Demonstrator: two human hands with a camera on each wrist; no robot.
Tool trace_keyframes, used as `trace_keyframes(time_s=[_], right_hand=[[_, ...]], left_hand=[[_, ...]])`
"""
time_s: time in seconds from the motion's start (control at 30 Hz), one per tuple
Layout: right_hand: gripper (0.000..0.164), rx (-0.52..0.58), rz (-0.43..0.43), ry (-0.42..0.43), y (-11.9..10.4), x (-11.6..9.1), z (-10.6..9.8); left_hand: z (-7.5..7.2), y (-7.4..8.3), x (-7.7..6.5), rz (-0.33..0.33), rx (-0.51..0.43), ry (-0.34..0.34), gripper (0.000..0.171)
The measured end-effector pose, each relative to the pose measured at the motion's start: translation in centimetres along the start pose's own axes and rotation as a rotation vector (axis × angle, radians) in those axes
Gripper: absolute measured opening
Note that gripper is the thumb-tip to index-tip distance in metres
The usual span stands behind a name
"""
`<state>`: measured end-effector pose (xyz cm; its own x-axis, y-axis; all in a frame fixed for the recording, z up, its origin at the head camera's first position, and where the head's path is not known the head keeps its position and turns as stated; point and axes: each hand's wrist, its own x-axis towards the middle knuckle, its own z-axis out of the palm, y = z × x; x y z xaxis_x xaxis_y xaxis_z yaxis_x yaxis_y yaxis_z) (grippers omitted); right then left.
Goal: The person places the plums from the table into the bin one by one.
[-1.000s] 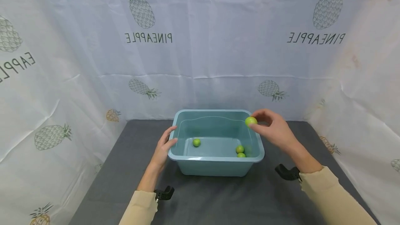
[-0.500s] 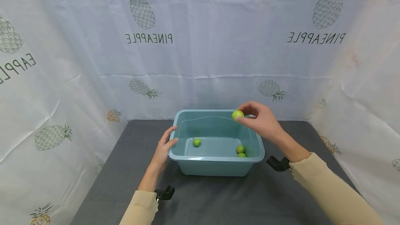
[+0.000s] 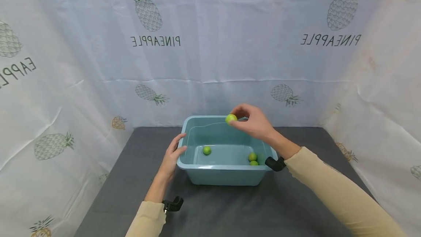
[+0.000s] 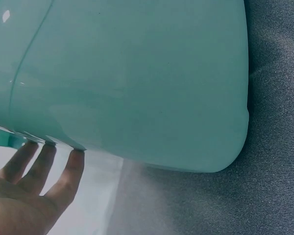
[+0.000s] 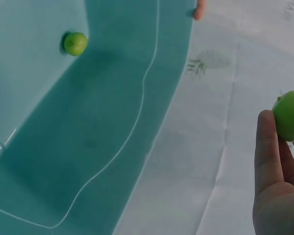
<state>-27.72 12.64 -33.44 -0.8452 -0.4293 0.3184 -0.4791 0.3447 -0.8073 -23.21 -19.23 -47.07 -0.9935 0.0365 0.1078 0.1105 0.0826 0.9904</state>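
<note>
My right hand [image 3: 255, 123] pinches a green lime [image 3: 231, 119] between thumb and fingertips, high over the far rim of a blue-green plastic basin [image 3: 223, 175]. The right wrist view shows the same lime at the right edge, its small stem end visible. At the basin's left rim, my left hand [image 3: 169, 158] holds on, thumb and a finger over the edge. Other fingers [image 4: 68, 181] press the outer wall in the left wrist view. Inside, one lime [image 3: 207, 150] lies left of the middle. Two more limes, a rear one [image 3: 252, 157] and a front one [image 3: 254, 163], sit close together at the right.
The basin stands on a dark grey cloth-covered table [image 3: 131, 193]. A white curtain [image 3: 223, 46] printed with pineapples rises behind the table and along both sides. Each wrist wears a black band, the right one [image 3: 275, 164] overlapping the basin's right corner in the head view.
My right hand has carried its lime leftward and slightly up, from the basin's right rim to over the back. My left hand, the basin and the limes inside stay put.
</note>
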Motion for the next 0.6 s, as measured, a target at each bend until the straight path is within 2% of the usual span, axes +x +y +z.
trace_keyframes(time_s=[0.23, 0.6], right_hand=[[0.028, -0.025, -0.044, -0.043, 0.6, 1.1, 1.6], [0.029, -0.051, 0.001, -0.068, 1.5, 3.3, 3.8]], left_hand=[[0.2, 0.0, -0.1, -0.001, 0.0, 0.008, 0.048], [0.2, 0.1, -0.1, -0.013, 0.008, 0.016, 0.048]])
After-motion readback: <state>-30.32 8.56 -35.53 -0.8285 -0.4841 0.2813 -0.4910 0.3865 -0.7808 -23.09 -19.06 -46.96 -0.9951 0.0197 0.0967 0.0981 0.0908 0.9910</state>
